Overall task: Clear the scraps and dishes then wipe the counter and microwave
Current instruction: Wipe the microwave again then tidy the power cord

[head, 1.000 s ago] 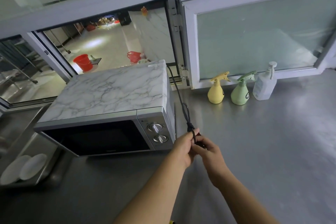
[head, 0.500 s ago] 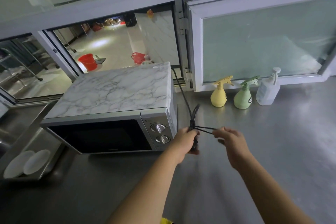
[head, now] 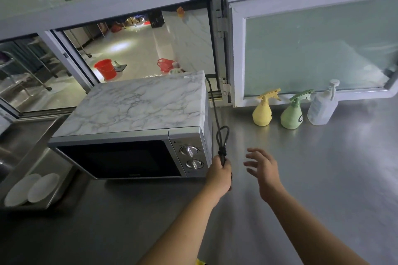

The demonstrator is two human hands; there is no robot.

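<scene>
A microwave (head: 137,131) with a marble-patterned top and silver front stands on the steel counter (head: 312,168), door shut. Its black power cord (head: 217,118) runs from the back right corner down its right side and ends in a knotted loop. My left hand (head: 219,175) is shut on the bundled cord just right of the microwave's dials. My right hand (head: 261,168) hovers a little to the right, fingers spread, holding nothing. Two white plates (head: 32,188) lie in the sink basin at the lower left.
A yellow spray bottle (head: 263,109), a green spray bottle (head: 294,112) and a clear pump bottle (head: 322,106) stand along the back wall under a frosted window (head: 312,49). An open hatch behind the microwave shows another room. The sink (head: 28,157) lies left.
My right hand pulled a cord end out to the right, then let go and opened. The cord now hangs knotted in a loop above my left hand.
</scene>
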